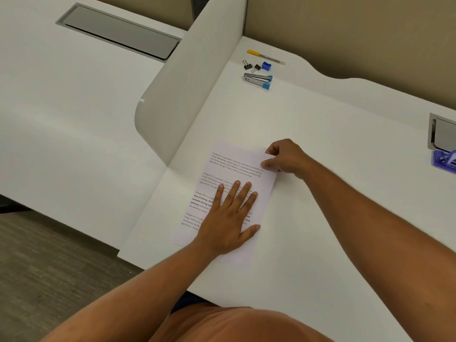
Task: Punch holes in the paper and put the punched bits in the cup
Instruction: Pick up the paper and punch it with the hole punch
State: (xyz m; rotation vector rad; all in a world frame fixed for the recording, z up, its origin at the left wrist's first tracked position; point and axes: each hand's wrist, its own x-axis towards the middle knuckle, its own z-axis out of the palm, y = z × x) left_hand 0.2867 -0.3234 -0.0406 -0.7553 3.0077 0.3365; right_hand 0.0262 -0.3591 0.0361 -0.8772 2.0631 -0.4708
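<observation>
A printed sheet of paper [232,164] lies on the white desk [320,218], folded along its right side. My left hand [229,218] rests flat on the lower half of the paper, fingers spread. My right hand [286,157] pinches the paper's upper right corner between thumb and fingers. A blue hole punch [445,161] sits at the right edge of the view, partly cut off. No cup is in view.
At the back of the desk lie a yellow-handled pen [264,56], two black binder clips [251,65], a small blue sharpener [266,66] and a silver and blue stapler [257,80]. A white divider panel [187,90] stands to the left. A grey cable hatch [443,133] sits at right.
</observation>
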